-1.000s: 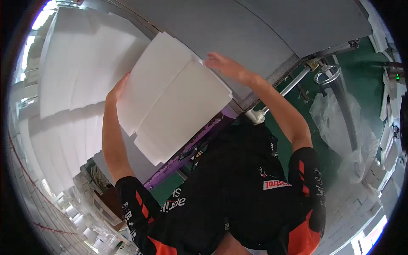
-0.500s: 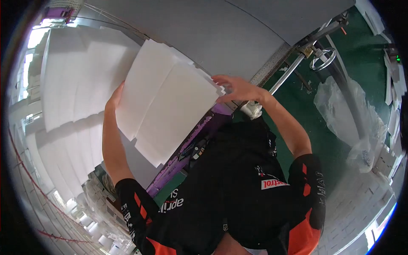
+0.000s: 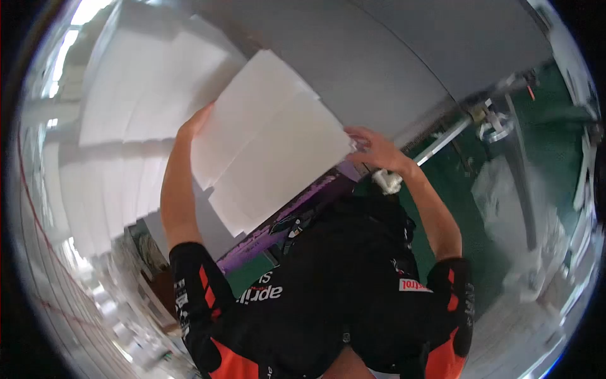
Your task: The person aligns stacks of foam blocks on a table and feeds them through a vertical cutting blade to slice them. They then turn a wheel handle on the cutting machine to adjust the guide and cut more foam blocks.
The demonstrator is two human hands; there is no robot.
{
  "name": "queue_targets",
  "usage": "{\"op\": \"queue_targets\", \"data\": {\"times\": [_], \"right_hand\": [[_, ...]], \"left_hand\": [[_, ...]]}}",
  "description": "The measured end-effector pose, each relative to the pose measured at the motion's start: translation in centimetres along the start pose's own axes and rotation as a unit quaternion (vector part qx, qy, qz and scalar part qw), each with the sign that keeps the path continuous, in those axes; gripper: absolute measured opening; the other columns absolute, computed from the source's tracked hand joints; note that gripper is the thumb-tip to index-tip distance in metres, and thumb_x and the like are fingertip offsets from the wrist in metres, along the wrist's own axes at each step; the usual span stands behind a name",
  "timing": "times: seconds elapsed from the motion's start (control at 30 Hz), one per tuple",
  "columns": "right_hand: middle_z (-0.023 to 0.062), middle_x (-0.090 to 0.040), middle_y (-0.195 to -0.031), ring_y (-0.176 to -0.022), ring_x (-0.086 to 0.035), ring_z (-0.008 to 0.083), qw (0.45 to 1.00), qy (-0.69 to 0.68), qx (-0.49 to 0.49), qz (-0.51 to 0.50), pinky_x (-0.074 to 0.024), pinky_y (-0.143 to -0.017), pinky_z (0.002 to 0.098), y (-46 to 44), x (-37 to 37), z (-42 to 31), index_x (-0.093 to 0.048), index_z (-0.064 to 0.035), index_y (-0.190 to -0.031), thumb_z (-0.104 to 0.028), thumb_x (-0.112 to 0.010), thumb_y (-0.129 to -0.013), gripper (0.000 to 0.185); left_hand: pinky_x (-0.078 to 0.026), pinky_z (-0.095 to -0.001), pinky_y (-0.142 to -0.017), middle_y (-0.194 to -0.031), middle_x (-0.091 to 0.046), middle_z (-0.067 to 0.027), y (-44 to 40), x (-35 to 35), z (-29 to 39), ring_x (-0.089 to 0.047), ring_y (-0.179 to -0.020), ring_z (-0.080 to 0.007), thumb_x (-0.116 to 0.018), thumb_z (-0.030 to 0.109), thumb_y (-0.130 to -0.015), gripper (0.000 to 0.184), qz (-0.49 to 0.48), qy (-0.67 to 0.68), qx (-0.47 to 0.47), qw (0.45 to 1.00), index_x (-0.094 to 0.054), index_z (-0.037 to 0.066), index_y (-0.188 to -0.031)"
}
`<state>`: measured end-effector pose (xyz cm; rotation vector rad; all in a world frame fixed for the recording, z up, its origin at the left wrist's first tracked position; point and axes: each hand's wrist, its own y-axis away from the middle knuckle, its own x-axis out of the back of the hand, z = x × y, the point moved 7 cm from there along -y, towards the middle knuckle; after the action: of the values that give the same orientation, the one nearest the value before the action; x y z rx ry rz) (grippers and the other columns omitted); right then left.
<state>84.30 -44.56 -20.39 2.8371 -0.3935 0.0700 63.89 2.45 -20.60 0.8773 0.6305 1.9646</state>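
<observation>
A stack of white sheets point(image 3: 278, 158), foam or paper by their look, lies on the grey tabletop at the purple-edged front side. One lengthwise step shows where an upper part overlaps a lower part. My left hand point(image 3: 198, 124) is closed along the stack's left edge, its fingertips partly hidden by the sheets. At the right corner, my right hand point(image 3: 374, 150) has its fingers and thumb curled round the sheet ends. Beside my left arm lie more white sheets point(image 3: 145, 82), fanned out in overlapping layers.
The grey tabletop point(image 3: 379, 69) extends behind the stack, and its purple front edge point(image 3: 271, 237) runs close to my body. A metal bar point(image 3: 444, 141) sticks out at the right. Clear plastic wrap point(image 3: 514, 221) lies on the green floor point(image 3: 435, 196).
The view has shifted, so the stack and both hands appear farther right. The stack's right and upper edges look more even than before. Both hands stay at the same sides of it.
</observation>
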Motion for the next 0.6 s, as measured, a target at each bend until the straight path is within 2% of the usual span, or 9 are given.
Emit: {"op": "queue_targets", "data": {"times": [0.03, 0.07, 0.17, 0.27, 0.33, 0.4, 0.5, 0.57, 0.6], "right_hand": [[0.0141, -0.048, -0.132, -0.117, -0.048, 0.0264, 0.999, -0.045, -0.002, -0.003, -0.0398, -0.098, 0.0359, 0.0, -0.1, 0.0, -0.045, -0.0025, -0.133, -0.031, -0.072, -0.077, 0.068], [0.0135, -0.047, -0.133, -0.118, -0.047, 0.0262, 0.996, -0.091, -0.006, -0.009, -0.0384, -0.100, 0.0366, 0.0, -0.4, 0.0, -0.044, -0.0025, -0.134, -0.027, -0.072, -0.078, 0.067], [0.0137, -0.048, -0.131, -0.119, -0.046, 0.0257, 0.995, -0.095, -0.038, -0.005, -0.0357, -0.102, 0.0381, 0.2, -0.4, -0.2, -0.044, -0.0029, -0.133, -0.023, -0.073, -0.077, 0.066], [0.0133, -0.050, -0.129, -0.118, -0.047, 0.0246, 0.988, -0.141, -0.066, -0.009, -0.0359, -0.101, 0.0371, 0.1, -1.0, -0.8, -0.045, -0.0027, -0.133, -0.019, -0.073, -0.077, 0.065], [0.0119, -0.051, -0.128, -0.116, -0.047, 0.0234, 0.982, -0.169, -0.079, 0.004, -0.0360, -0.099, 0.0363, 0.5, -1.0, -0.4, -0.046, -0.0025, -0.132, -0.016, -0.072, -0.076, 0.063], [0.0104, -0.052, -0.126, -0.104, -0.052, 0.0209, 0.988, -0.146, -0.044, 0.018, -0.0426, -0.091, 0.0338, 0.8, -0.8, -1.2, -0.043, -0.0011, -0.134, -0.009, -0.064, -0.081, 0.057], [0.0117, -0.050, -0.130, -0.117, -0.047, 0.0230, 0.984, -0.166, -0.056, 0.008, -0.0352, -0.100, 0.0355, 0.5, -0.9, -0.6, -0.045, -0.0029, -0.133, -0.014, -0.071, -0.077, 0.063], [0.0122, -0.048, -0.132, -0.117, -0.047, 0.0234, 0.986, -0.164, -0.034, -0.002, -0.0358, -0.100, 0.0349, 0.5, -0.7, -0.3, -0.043, -0.0029, -0.134, -0.016, -0.070, -0.078, 0.064], [0.0122, -0.048, -0.132, -0.117, -0.047, 0.0234, 0.985, -0.168, -0.042, 0.015, -0.0358, -0.100, 0.0349, 0.5, -0.1, 0.0, -0.043, -0.0029, -0.134, -0.016, -0.070, -0.078, 0.064]], "left_hand": [[-0.034, -0.0322, -0.102, -0.139, -0.044, -0.0114, 1.4, -1.1, 0.7, -0.042, -0.125, -0.0229, -0.049, 0.050, -0.089, 0.066, -0.013, 0.008, 0.035, 0.999, -0.043, 0.006, -0.137], [-0.036, -0.0352, -0.101, -0.140, -0.044, -0.0113, 3.8, -2.9, 2.8, -0.042, -0.126, -0.0237, -0.050, 0.051, -0.088, 0.068, -0.043, -0.015, 0.011, 0.999, -0.041, 0.007, -0.138], [-0.038, -0.0394, -0.100, -0.141, -0.041, -0.0114, 0.3, -0.1, -1.2, -0.041, -0.127, -0.0251, -0.052, 0.054, -0.086, 0.069, -0.003, 0.020, 0.083, 0.996, -0.044, 0.009, -0.137], [-0.035, -0.0389, -0.103, -0.143, -0.039, -0.0108, 1.6, 0.6, -0.1, -0.040, -0.127, -0.0256, -0.050, 0.057, -0.085, 0.070, 0.057, -0.073, 0.035, 0.995, -0.043, 0.010, -0.137], [-0.039, -0.0346, -0.097, -0.132, -0.050, -0.0088, 2.3, -0.1, 0.6, -0.048, -0.116, -0.0232, -0.046, 0.055, -0.088, 0.064, 0.083, -0.109, 0.054, 0.989, -0.048, 0.011, -0.133], [-0.038, -0.0343, -0.098, -0.134, -0.049, -0.0082, 5.9, -2.3, 3.6, -0.047, -0.118, -0.0234, -0.046, 0.054, -0.088, 0.062, 0.084, -0.107, 0.072, 0.988, -0.048, 0.012, -0.134], [-0.036, -0.0347, -0.100, -0.135, -0.048, -0.0080, 3.9, -2.0, 2.8, -0.046, -0.120, -0.0239, -0.047, 0.053, -0.088, 0.062, 0.030, -0.086, -0.009, 0.996, -0.047, 0.012, -0.135], [-0.036, -0.0345, -0.100, -0.135, -0.049, -0.0077, 1.4, -0.2, 0.6, -0.046, -0.120, -0.0235, -0.049, 0.053, -0.087, 0.062, 0.057, -0.090, 0.023, 0.994, -0.048, 0.013, -0.135], [-0.035, -0.0349, -0.102, -0.139, -0.045, -0.0074, 2.5, -0.7, 1.0, -0.045, -0.122, -0.0240, -0.044, 0.057, -0.087, 0.069, 0.063, -0.083, 0.056, 0.993, -0.044, 0.009, -0.137]]}}
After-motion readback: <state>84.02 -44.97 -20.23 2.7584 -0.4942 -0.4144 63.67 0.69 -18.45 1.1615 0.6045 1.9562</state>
